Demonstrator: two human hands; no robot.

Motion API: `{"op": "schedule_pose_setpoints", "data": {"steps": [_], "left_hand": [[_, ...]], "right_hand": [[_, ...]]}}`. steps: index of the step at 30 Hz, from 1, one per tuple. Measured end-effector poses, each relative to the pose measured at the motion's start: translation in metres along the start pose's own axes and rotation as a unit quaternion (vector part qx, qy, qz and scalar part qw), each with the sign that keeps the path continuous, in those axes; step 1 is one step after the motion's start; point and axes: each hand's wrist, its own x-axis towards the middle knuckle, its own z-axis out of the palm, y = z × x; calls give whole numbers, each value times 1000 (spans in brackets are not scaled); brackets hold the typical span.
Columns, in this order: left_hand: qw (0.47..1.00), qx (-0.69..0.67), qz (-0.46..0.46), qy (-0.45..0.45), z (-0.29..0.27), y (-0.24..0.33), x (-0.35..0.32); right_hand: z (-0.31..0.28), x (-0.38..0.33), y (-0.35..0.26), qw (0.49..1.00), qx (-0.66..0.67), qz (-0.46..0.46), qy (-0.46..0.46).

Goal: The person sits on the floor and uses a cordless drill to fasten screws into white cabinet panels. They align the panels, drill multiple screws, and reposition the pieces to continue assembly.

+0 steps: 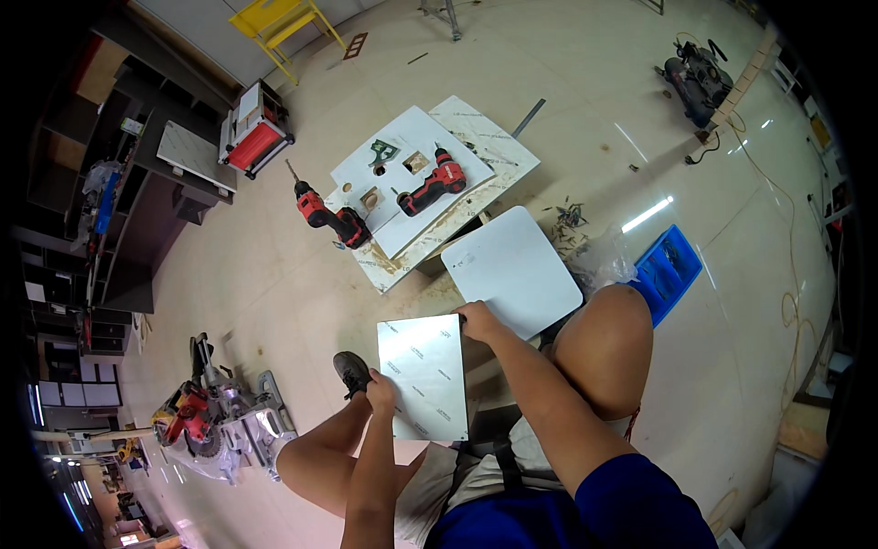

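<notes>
A rectangular light panel [422, 375], its face covered in printed film, is held between my knees. My left hand [380, 392] is closed on its left edge. At the far right corner my right hand [479, 322] grips the same panel, and a small dark bit shows by the fingers, too small to name. Just beyond lies a white board with rounded corners [517, 274]. Farther off, a red and black cordless drill [433, 189] rests on a white board with cut-outs [416, 133]. A second cordless drill [325, 215] lies at that board's left edge.
Right of my knee sit a blue tray [675, 258], a clear plastic bag [605, 261] and a heap of screws [569, 218]. A miter saw [215, 421] stands at left. A red tool cart [252, 130], a yellow chair [274, 27] and a black machine [695, 87] are farther away.
</notes>
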Motion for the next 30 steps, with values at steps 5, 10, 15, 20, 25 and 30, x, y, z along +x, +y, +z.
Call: {"op": "schedule_pose_setpoints", "data": {"steps": [5,10,15,20,25,30], "left_hand": [[1000,-2,4,2,-3,2,-4],[1000,-18,-5,13,-3,4,-6],[1000,-19,-1,13,-1,2,-2],[999,-16,-20,-25,-5,-2,4],[999,-28,-21,-24,-1,-3,7],[1000,-14,-12,-22,-2,-5,7]], "right_hand": [[-1,1,-2,1000,5,4,-5],[-2,1,-1,1000,-2,-12,0],[0,1,2,1000,-1,-12,2],[1,0,-1,1000,3,4,-3],[2,2,4,1000,0,3,4],[1,1,1,1000,3,4,1]]}}
